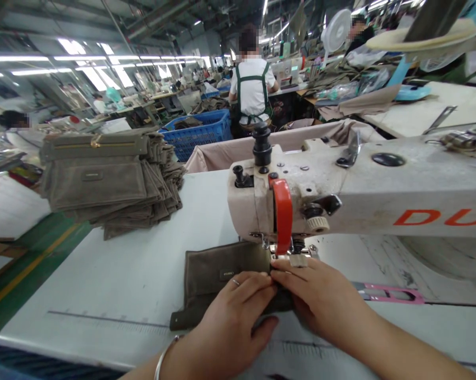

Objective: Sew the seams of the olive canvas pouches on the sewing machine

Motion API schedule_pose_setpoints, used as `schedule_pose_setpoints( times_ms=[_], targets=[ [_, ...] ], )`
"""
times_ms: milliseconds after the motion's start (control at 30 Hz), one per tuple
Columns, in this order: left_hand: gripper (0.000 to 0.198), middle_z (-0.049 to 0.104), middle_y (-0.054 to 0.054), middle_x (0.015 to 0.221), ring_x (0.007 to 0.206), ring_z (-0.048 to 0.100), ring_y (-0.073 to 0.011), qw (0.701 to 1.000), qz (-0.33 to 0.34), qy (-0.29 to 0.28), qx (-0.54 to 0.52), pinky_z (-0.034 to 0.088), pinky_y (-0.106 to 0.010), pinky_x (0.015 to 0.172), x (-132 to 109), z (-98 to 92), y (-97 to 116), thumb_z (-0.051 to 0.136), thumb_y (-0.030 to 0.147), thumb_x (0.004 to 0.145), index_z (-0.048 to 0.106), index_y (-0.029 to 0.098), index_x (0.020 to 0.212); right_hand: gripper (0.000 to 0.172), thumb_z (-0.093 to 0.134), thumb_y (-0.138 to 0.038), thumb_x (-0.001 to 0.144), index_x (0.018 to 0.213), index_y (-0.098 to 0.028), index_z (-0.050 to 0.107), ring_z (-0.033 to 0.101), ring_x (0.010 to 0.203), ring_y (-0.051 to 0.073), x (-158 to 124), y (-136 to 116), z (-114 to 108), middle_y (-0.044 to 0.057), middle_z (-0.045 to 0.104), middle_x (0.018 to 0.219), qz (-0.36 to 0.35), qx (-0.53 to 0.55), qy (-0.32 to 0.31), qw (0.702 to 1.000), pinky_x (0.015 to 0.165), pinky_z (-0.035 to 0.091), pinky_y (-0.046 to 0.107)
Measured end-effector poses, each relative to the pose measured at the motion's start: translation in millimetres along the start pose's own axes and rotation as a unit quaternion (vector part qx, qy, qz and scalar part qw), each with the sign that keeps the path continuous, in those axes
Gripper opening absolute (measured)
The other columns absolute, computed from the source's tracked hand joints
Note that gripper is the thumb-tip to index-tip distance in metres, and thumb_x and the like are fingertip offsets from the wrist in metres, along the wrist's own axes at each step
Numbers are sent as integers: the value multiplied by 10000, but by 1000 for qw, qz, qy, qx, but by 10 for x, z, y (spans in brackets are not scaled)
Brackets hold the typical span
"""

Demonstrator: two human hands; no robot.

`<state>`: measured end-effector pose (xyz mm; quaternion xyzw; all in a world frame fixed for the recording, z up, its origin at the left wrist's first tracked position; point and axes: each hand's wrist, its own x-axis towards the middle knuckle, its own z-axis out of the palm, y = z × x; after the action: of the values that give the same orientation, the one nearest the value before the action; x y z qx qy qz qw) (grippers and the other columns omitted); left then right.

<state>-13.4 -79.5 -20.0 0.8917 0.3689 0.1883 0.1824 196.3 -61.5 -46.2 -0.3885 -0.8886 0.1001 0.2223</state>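
Observation:
A dark olive fabric panel [210, 274] with a small label patch lies on the sewing machine bed, its right edge at the presser foot [299, 259]. My left hand [238, 311] rests on the panel, fingers stretched out over it and thumb apart. My right hand [320, 290] lies on the panel's right part, its fingers flat and stretched toward the presser foot; its thumb is mostly hidden. The fingertips of both hands nearly meet beside the foot. Above them is the white sewing machine [364, 184] with an orange guard lever [282, 214].
A stack of similar olive panels [114, 182] stands at the table's back left. Pink-handled thread snips [396, 293] lie right of my right hand. Ruler marks [111, 318] run along the white table. Behind are a pink cloth-lined bin [214, 153], a blue crate [202, 134] and a seated person [253, 87].

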Motion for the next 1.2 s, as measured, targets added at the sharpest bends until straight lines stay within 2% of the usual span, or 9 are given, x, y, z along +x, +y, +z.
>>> schedule_pose_setpoints(
  times_ms=[300,500,567,667,800,867,1000,1133,1200],
  targets=[
    [323,649,-63,1154,1092,589,-203,997,74,23,24,474,-348,1014,224,-62,-316,616,184,844,588,153,1163,349,454,-120,857,1169,-182,596,603,932,294,48,16,-5,125,629,1051,69,-15,-21,997,784,547,483],
    [305,643,-56,1165,1109,583,-200,995,91,11,32,474,-347,1008,351,-100,-480,598,211,862,594,175,1165,303,432,-94,827,1064,-192,595,574,1015,298,47,18,-12,137,585,1148,77,0,-21,997,814,541,464],
    [293,643,-52,1177,1117,578,-199,993,110,2,45,460,-363,1022,357,-126,-536,594,238,889,596,182,1177,304,426,-85,835,1074,-190,580,568,1020,274,40,27,-39,128,578,1152,74,23,1,997,838,534,434],
    [262,667,-48,1124,1083,587,-209,990,110,30,86,469,-394,994,315,-169,-633,608,295,910,625,205,1155,234,441,-123,872,1058,-174,574,555,1008,257,46,52,-83,124,578,1103,88,29,65,994,849,516,406],
    [200,684,-47,1071,1028,610,-192,992,85,55,75,498,-374,938,242,-188,-737,593,258,924,655,211,1109,125,483,-178,893,939,-162,598,541,902,265,85,94,-96,106,586,940,98,-43,87,990,786,487,418],
    [188,687,-45,1080,1028,618,-185,993,90,57,54,501,-364,935,234,-170,-736,583,261,932,656,215,1099,115,515,-206,892,828,-173,605,524,829,261,94,115,-90,80,572,816,101,-89,70,988,750,467,413],
    [176,696,-36,1083,1012,633,-184,993,92,69,33,504,-351,935,262,-99,-607,600,255,922,637,205,1087,254,523,-253,914,673,-195,579,497,753,243,71,120,-86,48,541,680,108,-107,50,987,734,429,409],
    [123,701,-30,1033,961,642,-173,993,78,80,24,514,-343,916,289,-48,-463,579,182,916,638,199,1023,102,537,-211,913,882,-185,630,511,855,248,76,49,-59,61,619,863,54,-16,80,995,783,436,404],
    [134,694,-43,1034,952,637,-193,995,51,85,33,520,-368,902,286,-38,-429,604,194,894,637,200,1023,113,529,-164,914,958,-194,629,518,856,243,91,11,-36,55,636,908,33,16,69,997,759,449,385]
  ],
)
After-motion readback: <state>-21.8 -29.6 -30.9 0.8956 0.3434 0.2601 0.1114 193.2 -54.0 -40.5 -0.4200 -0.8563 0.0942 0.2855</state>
